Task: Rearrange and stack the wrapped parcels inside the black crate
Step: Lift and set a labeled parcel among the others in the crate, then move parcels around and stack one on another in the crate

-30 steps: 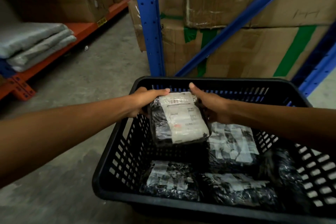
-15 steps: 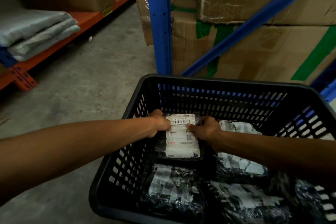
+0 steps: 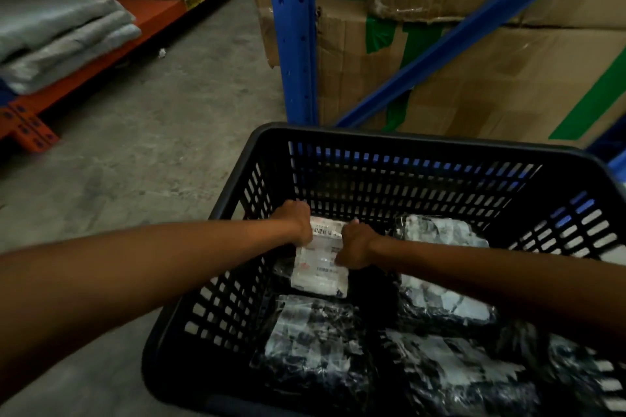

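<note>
Where a second ago both hands held the labelled parcel (image 3: pixel 320 259) at rim height, left hand (image 3: pixel 295 223) and right hand (image 3: pixel 354 245) now press it, gripped, into the crate's (image 3: pixel 399 139) far-left corner; placement looks nearly finished.

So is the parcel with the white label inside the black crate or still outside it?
Inside. The labelled parcel sits low by the black crate's far left corner, below the rim, with the left hand and right hand gripping its top edge.

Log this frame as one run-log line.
phase: placing | left hand + right hand: gripping labelled parcel | location: black crate, far-left corner
</note>
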Demonstrator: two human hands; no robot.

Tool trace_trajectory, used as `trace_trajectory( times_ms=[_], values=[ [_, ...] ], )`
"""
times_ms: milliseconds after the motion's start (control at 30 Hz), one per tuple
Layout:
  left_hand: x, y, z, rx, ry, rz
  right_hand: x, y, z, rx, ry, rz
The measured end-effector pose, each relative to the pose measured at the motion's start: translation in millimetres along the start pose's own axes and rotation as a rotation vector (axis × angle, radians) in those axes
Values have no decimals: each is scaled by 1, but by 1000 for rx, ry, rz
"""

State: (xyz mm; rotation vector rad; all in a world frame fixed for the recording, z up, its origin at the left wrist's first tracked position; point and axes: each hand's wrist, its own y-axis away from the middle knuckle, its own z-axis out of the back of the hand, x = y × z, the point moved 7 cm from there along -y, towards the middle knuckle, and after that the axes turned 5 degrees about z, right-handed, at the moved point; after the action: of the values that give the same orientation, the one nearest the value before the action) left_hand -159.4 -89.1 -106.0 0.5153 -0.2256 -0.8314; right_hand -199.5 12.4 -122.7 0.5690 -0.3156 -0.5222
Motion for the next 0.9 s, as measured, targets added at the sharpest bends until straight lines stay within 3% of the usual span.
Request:
trace_trajectory(
  times_ms=[100, 200, 333, 400, 567, 700, 900],
  values=[
    [-1, 32, 2, 215, -140, -125, 11, 35, 17, -30, 121, 110],
    [11, 82, -7, 314, -348, -281, 22, 74, 16, -23, 268, 263],
    [36, 139, -55, 542, -567, -372, 41, 127, -20, 250, 12, 401],
    [37, 147, -66, 547, -560, -361, 48, 141, -43, 278, 76, 452],
    [29, 146, -70, 435, -610, -433, 54, 134, -68, 40, 266, 499],
    [36, 151, -60, 451, -478, -399, 46, 138, -57, -61, -18, 549],
    [46, 154, -6, 618, 113, -358, -14, 133, 0, -20, -591, 386]
  ],
)
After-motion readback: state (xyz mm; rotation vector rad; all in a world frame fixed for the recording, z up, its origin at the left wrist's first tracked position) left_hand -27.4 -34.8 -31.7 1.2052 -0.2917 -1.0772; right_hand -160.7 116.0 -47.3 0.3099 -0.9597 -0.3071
